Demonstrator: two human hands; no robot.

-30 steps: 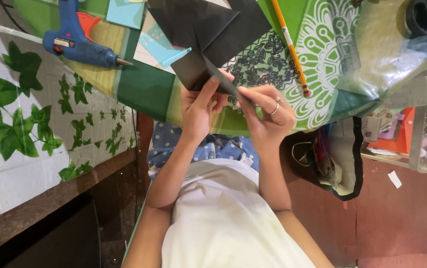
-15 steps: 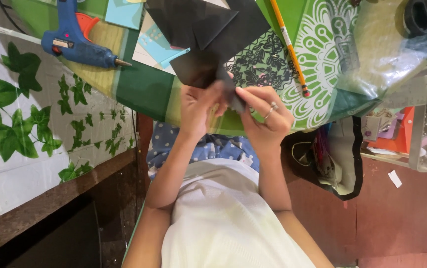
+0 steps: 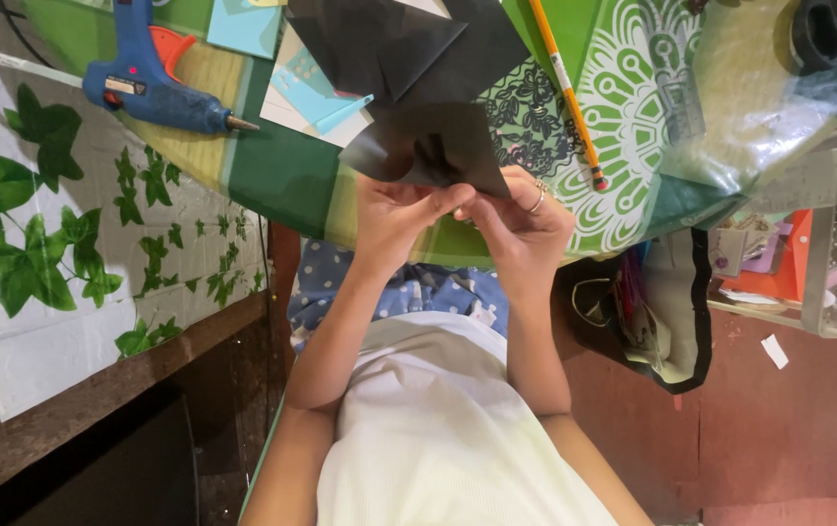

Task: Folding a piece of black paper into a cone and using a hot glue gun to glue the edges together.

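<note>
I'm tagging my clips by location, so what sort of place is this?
Probably a home craft table: a blue glue gun, a pencil and cut coloured paper lie on it, while both hands fold black paper.

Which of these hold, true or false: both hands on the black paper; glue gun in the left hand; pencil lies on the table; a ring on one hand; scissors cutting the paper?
1. Both hands hold the black paper. True: left hand and right hand pinch its lower edge.
2. The glue gun is in the left hand. False: it lies on the table, apart from both hands.
3. The pencil lies on the table. True.
4. A ring is on the right hand. True.
5. Scissors are cutting the paper. False: only bare fingers are on the paper.
</note>
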